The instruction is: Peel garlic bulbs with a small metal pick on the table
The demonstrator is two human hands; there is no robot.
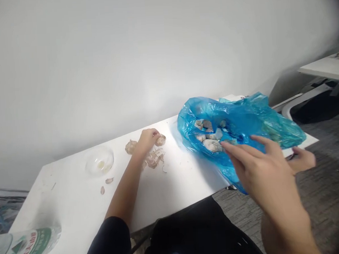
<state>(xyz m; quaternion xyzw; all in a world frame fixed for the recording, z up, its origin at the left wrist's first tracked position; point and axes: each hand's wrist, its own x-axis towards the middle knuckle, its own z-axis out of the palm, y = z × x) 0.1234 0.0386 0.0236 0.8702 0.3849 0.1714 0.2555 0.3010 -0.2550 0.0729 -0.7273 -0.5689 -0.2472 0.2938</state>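
Note:
My left hand (148, 139) reaches over the white table, its fingers closed at a garlic bulb (160, 140). Another garlic bulb (130, 147) sits just left of that hand, and loose garlic skins (154, 159) lie in front of it. My right hand (264, 171) is over the near side of an open blue plastic bag (194, 106), fingers apart, with nothing visible in them. Several pale garlic bulbs (213, 145) lie in the bag, close to the right fingertips. A clear glass bowl (99, 161) with a few pale pieces stands to the left.
Two garlic cloves (109, 180) lie before the bowl. A large plastic bottle (30, 246) rests at the table's near left corner. Another hand (303, 161) shows behind my right hand; whose it is I cannot tell. A wall (112, 61) backs the table (184, 190).

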